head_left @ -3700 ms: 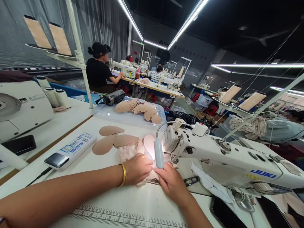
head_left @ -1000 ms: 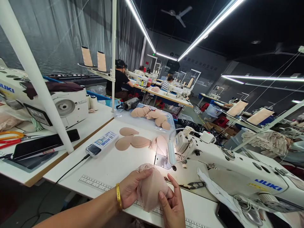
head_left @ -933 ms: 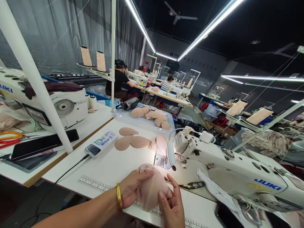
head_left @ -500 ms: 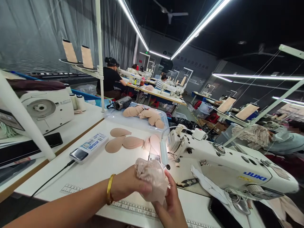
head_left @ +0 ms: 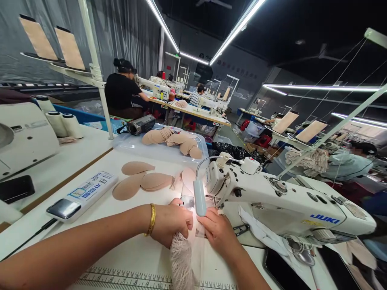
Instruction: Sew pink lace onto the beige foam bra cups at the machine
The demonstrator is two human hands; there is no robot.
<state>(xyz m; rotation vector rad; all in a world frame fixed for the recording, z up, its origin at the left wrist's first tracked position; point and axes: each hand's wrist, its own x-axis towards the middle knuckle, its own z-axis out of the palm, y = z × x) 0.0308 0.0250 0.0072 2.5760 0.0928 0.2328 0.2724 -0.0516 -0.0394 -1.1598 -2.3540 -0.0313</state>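
Observation:
My left hand [head_left: 173, 223], with a gold bangle at the wrist, is closed around pale beige lace fabric [head_left: 180, 257] that hangs down toward the table's front edge. My right hand [head_left: 220, 229] is just right of it, fingers together on the sheer edge of the same fabric. Both hands are close in front of the needle area of a white sewing machine [head_left: 272, 205]. A small lamp [head_left: 199, 197] lights this spot and partly hides the needle. Beige teardrop-shaped pads [head_left: 155, 181] lie behind my left hand, and a pink piece [head_left: 188, 177] rests by the machine head.
A clear plastic tray [head_left: 127, 141] holds more beige pads and a camcorder [head_left: 140, 125]. A white power bank [head_left: 81, 197] with a cable lies left. Thread snips [head_left: 241, 230], white cloth [head_left: 260, 229] and a dark phone [head_left: 284, 270] are right. Other people sit at machines farther back.
Both hands have moved forward to the machine's needle area with the fabric. The bunched fabric now hangs down below my left hand. The view has shifted slightly.

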